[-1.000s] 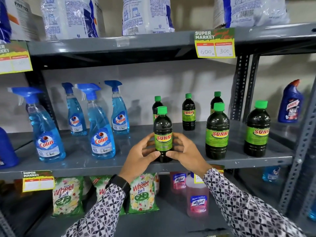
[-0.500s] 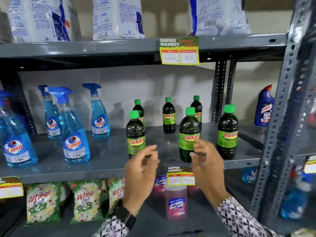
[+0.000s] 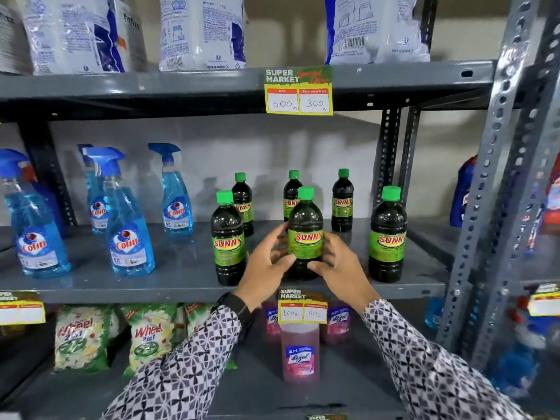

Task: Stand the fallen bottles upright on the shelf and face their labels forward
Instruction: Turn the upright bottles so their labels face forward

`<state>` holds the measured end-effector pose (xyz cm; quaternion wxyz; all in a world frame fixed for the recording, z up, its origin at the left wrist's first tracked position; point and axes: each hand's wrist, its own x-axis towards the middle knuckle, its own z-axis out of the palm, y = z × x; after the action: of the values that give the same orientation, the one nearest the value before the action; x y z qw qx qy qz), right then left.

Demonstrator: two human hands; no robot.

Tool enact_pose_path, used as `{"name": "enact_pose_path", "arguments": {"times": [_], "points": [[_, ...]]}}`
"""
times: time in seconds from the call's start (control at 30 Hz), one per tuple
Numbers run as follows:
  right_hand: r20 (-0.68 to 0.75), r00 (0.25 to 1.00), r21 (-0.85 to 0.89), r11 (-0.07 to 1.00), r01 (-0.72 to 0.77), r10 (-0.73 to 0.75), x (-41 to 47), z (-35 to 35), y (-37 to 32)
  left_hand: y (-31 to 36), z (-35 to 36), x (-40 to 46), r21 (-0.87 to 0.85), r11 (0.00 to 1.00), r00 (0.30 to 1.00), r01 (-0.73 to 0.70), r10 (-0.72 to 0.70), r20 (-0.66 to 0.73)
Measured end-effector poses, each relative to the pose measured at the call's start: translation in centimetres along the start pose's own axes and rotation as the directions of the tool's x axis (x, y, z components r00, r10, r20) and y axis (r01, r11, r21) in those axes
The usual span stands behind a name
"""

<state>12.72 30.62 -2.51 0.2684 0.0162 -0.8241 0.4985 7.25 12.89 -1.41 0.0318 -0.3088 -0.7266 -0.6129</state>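
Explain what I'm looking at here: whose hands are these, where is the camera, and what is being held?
No machine here: a person wears a wide-angle camera on the head, looking forward and down at a shop shelf. The left hand and right hand cup the middle front Sunny bottle, dark with a green cap, upright, label facing forward. Two more Sunny bottles stand in front, one to the left and one to the right, three behind. Blue Colin spray bottles stand to the left.

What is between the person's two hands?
A dark Sunny bottle with a green cap stands upright between the left hand and right hand, label facing forward, in the head view.
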Motion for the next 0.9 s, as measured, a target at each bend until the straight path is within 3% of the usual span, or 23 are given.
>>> {"name": "enact_pose_path", "arguments": {"times": [0.7,0.8,0.9], "points": [[0.047,0.998,0.035,0.999,0.036,-0.037,-0.4,0.1,0.9,-2.0,-0.5,-1.0,-0.032,0.997,0.994,-0.065,0.062,-0.086],[0.043,0.998,0.058,0.997,0.054,-0.056,-1.2,-0.3,0.7,-1.6,-0.3,-1.5,-0.099,0.994,0.984,-0.044,0.026,-0.178],[-0.054,0.994,0.012,0.995,0.1,-0.1,-3.3,-2.1,0.8,-1.0,1.0,-3.3,-0.093,0.991,0.918,-0.095,0.051,-0.393]]}}
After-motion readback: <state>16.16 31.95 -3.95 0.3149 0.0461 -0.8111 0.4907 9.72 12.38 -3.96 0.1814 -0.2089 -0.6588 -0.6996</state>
